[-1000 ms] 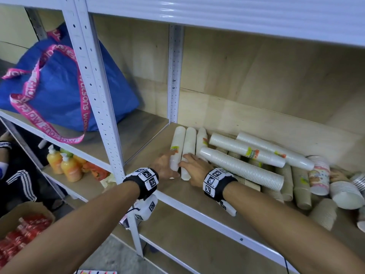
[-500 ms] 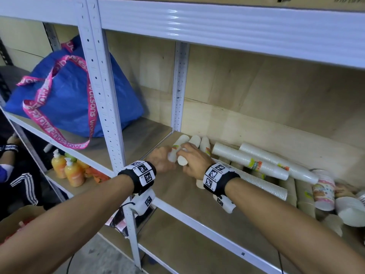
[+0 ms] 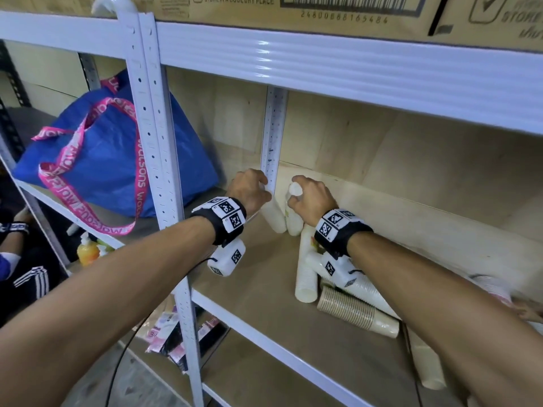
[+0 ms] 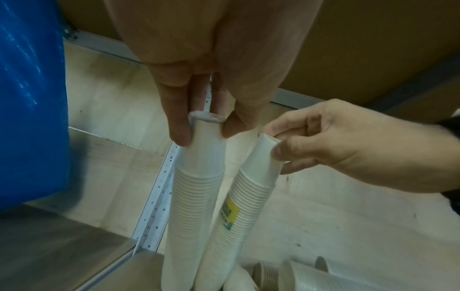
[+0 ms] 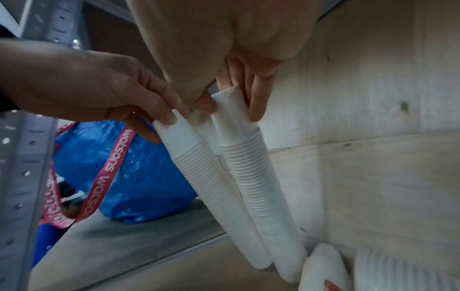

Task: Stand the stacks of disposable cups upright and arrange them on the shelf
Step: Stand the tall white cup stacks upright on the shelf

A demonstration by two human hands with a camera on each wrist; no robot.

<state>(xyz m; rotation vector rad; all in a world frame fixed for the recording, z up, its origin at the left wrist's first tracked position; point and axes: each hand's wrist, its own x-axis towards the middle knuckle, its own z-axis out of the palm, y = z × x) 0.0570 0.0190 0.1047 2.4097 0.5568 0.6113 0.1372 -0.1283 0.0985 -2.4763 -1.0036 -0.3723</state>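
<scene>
Cup stacks (image 4: 194, 196) light, flexible, topple-prone; both hands (image 3: 249, 189) pinch the top cups, at shelf's (image 3: 264, 289) back-left corner.

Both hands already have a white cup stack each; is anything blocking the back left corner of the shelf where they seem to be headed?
Nothing visible. The left hand and right hand pinch the tops of the two white stacks, already near upright beside the rear post. Other stacks lie nearer the front, right.

You see glossy white metal uprights (image 3: 152, 148) beside matt plywood shelf boards (image 3: 264, 289). Left of them, the blue bag (image 3: 123, 160) looks woven plastic. Ribbed white cup stacks (image 5: 248, 177) appear paper.
</scene>
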